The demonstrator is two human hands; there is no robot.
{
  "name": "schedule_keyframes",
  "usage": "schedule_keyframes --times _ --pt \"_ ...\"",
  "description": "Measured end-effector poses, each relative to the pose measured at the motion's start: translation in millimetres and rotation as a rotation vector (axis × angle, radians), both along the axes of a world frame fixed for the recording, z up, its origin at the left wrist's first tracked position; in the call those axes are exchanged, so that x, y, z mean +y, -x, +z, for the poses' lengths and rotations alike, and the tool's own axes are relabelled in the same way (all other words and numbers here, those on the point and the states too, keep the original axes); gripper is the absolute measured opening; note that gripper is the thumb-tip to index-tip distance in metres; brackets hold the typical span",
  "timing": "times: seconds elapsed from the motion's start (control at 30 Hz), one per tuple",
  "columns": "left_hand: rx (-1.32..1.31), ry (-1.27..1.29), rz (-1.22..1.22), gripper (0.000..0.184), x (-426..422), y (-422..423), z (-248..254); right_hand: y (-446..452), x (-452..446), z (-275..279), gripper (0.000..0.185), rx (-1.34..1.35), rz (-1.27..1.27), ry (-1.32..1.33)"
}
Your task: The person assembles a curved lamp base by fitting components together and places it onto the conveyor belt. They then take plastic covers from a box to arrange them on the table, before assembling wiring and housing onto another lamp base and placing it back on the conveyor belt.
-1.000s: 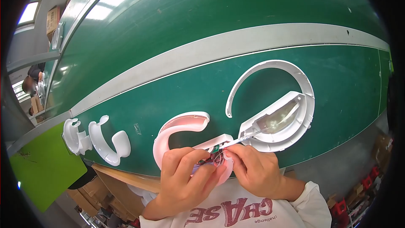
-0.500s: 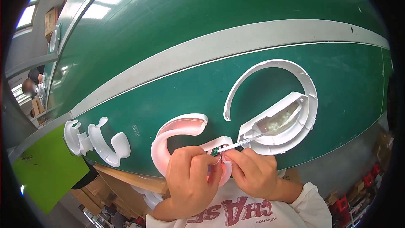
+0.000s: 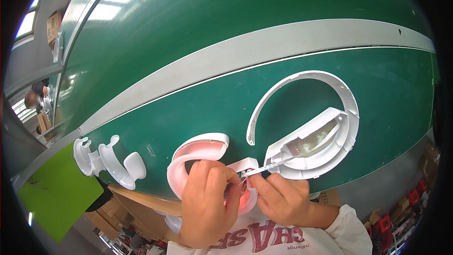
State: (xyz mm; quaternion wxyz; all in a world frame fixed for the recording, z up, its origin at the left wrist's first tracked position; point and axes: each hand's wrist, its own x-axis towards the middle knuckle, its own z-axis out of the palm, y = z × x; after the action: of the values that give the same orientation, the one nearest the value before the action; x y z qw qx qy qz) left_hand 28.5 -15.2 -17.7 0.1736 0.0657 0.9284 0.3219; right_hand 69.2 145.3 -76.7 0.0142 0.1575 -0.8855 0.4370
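Note:
A curved white housing with a pinkish inside (image 3: 177, 174) lies near the table's front edge, partly hidden by my fingers. My left hand (image 3: 210, 205) is closed in a pinch over it, beside a small green circuit board (image 3: 243, 174); what its fingertips grip is hidden. My right hand (image 3: 285, 198) is closed, with thumb and forefinger at the near end of a thin white strip (image 3: 269, 165). That strip runs from the board into a large white ring-shaped shell (image 3: 351, 134), which has a translucent pouch-like insert (image 3: 309, 145) in its recess.
White curved parts (image 3: 113, 163) lie to the left on the green table (image 3: 198, 108). A lime-green sheet (image 3: 61, 193) covers the left corner. A grey rail (image 3: 283, 38) runs along the back. Cardboard boxes (image 3: 111, 215) stand below the front edge. Another person (image 3: 35, 97) is far left.
My left hand has shifted slightly down and left, with its fingertips drawn a little away from the board. My right hand still pinches by the strip. The whole view has tilted slightly.

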Motion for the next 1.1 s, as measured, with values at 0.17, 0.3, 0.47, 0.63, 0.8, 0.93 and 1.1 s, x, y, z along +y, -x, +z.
schedule_keyframes --times 0.17,0.3,0.47,0.63,0.8,0.93,1.1 --pt "-0.065 -0.033 -0.039 0.036 -5 4 6 -1 1 -4 0.027 0.040 -0.002 0.004" --pt "-0.097 -0.075 -0.057 0.040 -6 9 11 -1 -1 -7 0.027 0.068 -0.008 0.001" --pt "0.081 -0.101 -0.149 0.030 -15 -3 -1 -5 -2 -6 0.028 0.043 -0.010 -0.014" --pt "0.253 0.058 -0.093 0.026 -10 -19 -2 -6 -3 -6 0.029 0.036 -0.022 -0.011" --pt "0.330 0.181 -0.092 0.027 -2 -24 -1 -7 -3 -7 0.030 0.043 -0.025 -0.007" --pt "0.319 0.122 0.052 0.030 9 -32 -9 -6 -2 -5 0.033 0.046 -0.026 -0.018" --pt "0.226 0.147 0.082 0.032 16 -23 -8 -6 -1 -5 0.035 0.055 -0.009 -0.042"
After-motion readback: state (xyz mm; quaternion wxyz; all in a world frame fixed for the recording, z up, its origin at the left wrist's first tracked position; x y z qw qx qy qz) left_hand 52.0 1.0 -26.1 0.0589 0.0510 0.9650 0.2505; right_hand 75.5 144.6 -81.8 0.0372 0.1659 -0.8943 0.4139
